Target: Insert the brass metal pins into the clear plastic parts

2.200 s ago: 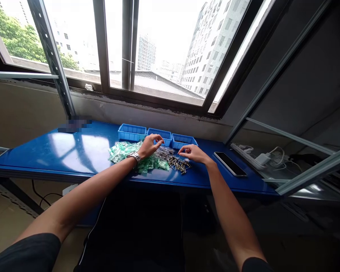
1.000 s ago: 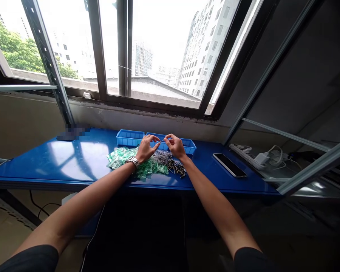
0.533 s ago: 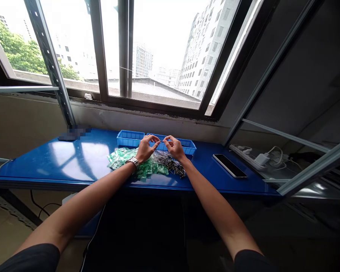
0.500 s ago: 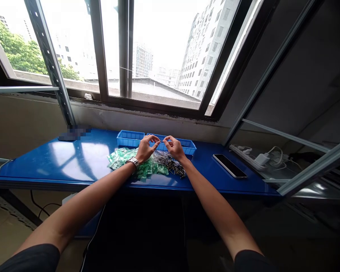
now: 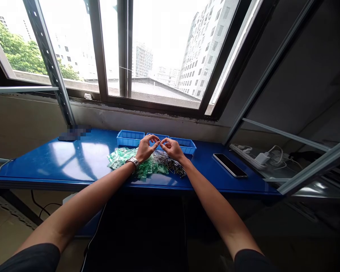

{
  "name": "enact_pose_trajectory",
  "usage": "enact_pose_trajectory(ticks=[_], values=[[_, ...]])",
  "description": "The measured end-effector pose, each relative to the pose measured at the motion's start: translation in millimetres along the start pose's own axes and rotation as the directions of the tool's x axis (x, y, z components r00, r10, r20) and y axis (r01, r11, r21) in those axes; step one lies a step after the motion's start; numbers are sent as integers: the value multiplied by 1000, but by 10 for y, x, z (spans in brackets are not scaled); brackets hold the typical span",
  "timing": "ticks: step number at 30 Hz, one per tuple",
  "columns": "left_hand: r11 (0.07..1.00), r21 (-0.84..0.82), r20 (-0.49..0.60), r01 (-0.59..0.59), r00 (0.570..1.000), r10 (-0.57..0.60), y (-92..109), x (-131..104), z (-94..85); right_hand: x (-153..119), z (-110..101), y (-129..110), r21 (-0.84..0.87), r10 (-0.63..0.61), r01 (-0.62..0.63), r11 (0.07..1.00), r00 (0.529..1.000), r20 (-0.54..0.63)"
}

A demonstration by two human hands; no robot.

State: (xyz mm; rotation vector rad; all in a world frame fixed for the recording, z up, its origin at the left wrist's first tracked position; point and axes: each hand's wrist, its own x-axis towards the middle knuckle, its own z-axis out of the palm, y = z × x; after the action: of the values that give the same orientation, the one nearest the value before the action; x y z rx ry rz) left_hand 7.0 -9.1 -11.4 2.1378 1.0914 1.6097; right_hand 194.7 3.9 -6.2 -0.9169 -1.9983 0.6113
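Note:
My left hand [image 5: 146, 148], with a metal watch [image 5: 134, 161] on its wrist, is closed in a pinch above a heap of small green packets [image 5: 124, 156]. My right hand [image 5: 172, 149] pinches too, its fingertips meeting those of the left. Whatever sits between the fingertips is too small to make out. Below the right hand lies a pile of thin dark screw-like pieces [image 5: 178, 168] with brassy glints. Clear or greyish small bags [image 5: 159, 155] lie between the two heaps, partly covered by my hands.
Behind my hands stand blue plastic bins, one at the left [image 5: 130, 138] and one at the right [image 5: 187, 146]. A phone [image 5: 230, 165] lies on the blue table [image 5: 82, 162] to the right. Beyond it are a power strip [image 5: 251, 158], a white charger [image 5: 262, 158] and metal shelf posts.
My right hand has moved slightly left, closing the small gap, so its fingertips now meet the left hand's. The left hand stays in nearly the same place.

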Motion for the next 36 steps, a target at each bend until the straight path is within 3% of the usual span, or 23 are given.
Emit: enact_pose_trajectory(ticks=[5, 11, 15, 21, 30, 36], values=[[1000, 11, 12, 7, 1000, -7, -5, 2, -3, -14, -22, -34, -21, -30, 28, 999, 993, -110], [1000, 0, 104, -22, 994, 22, -6, -13, 15, -15, -19, -51, -30, -57, 53, 998, 983, -177], [999, -16, 153, -35, 988, 37, 2, -19, 24, -3, -13, -22, -28, -70, 66, 997, 983, -171], [999, -27, 94, -22, 995, 24, -11, -2, 10, 7, -38, 20, -18, -70, 68, 998, 986, -150], [998, -59, 60, -39, 997, 42, -19, 4, 11, 14, -13, 71, -9, -66, 66, 998, 998, 1], [997, -65, 55, -32, 998, 36, -15, 9, 6, 8, -38, 62, -6, -67, 67, 998, 997, -33]])
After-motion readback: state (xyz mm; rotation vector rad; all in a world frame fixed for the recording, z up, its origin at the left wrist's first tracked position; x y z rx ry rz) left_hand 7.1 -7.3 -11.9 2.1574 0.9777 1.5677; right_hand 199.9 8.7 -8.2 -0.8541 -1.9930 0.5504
